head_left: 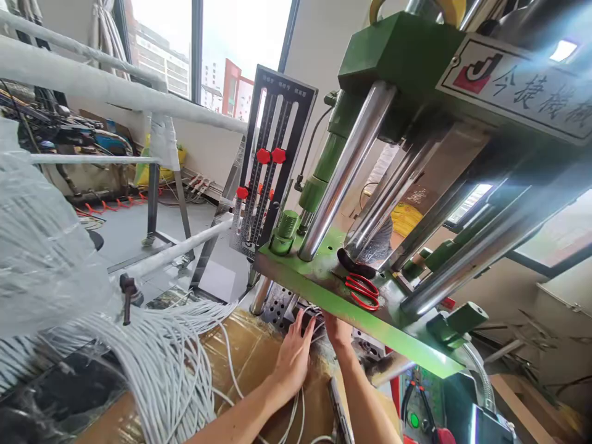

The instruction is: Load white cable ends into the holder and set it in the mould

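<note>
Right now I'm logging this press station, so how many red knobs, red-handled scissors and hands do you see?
Red knobs on the black slotted panel: 3, at and
Red-handled scissors on the green plate: 1
Hands: 2, left hand and right hand, both at the white cables
Total: 6

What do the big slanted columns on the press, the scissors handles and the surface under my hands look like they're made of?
Columns: polished, probably chromed steel, given the mirror-like streaked reflections. Scissors handles: glossy red, likely plastic. Surface under the left hand and right hand: looks like brown cardboard under shiny tape or film, with glare and wrinkles.
</note>
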Demonstrator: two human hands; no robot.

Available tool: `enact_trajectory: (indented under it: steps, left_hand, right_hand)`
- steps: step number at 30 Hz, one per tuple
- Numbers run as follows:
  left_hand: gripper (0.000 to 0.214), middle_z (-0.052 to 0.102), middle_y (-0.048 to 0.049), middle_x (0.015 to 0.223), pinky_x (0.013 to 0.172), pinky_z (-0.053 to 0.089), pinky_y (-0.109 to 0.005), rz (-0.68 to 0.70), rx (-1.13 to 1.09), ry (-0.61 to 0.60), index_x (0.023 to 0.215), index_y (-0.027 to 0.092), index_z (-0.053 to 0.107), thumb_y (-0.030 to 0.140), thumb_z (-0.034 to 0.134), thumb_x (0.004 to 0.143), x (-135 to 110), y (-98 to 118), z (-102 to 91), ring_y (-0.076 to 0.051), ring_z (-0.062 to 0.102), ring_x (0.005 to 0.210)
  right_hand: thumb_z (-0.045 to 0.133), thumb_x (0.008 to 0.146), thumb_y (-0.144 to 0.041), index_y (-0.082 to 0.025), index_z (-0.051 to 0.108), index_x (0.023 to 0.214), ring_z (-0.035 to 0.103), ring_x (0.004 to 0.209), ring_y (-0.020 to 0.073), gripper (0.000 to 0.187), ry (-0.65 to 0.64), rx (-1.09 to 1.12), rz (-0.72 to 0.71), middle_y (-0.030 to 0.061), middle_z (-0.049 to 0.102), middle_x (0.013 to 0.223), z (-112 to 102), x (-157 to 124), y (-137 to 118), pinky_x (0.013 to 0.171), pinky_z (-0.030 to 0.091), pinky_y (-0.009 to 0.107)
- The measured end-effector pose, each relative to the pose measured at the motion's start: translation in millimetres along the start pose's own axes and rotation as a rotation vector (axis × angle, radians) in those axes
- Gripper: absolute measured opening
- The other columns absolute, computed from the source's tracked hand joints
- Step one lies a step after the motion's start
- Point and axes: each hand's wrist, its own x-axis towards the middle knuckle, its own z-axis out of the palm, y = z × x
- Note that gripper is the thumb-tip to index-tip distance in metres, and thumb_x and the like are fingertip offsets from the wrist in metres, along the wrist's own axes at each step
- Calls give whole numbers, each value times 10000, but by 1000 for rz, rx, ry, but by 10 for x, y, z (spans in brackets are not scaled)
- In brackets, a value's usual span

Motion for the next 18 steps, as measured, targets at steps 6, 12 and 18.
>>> enact_trajectory:
  steps: [6,12,18]
  left_hand:
    - [901,321,-153,1509,1070,403,-380,-20,-229,-44,1508,196,140,-96,378,690,7,-33,1,-258,383,1353]
    - [876,672,-120,1121,983,405,-362,-282,-501,-171,1496,127,159,-36,485,699,72,42,-200,-251,602,1090]
    - [776,701,-72,888,867,458,-283,-392,-690,-215,1440,95,304,-17,515,702,99,84,-268,-212,657,972]
  right_hand:
    - [468,919,-401,-89,638,1079,649,908,337,390,-47,-199,46,223,685,973,-63,-244,-115,795,449,446]
    - [419,940,-303,-194,660,883,646,777,184,270,-168,-198,-7,77,691,913,-548,-734,-85,661,414,262]
    - [243,965,-415,-220,573,656,601,589,164,492,-167,-104,64,31,627,631,-1258,-2065,374,566,442,259]
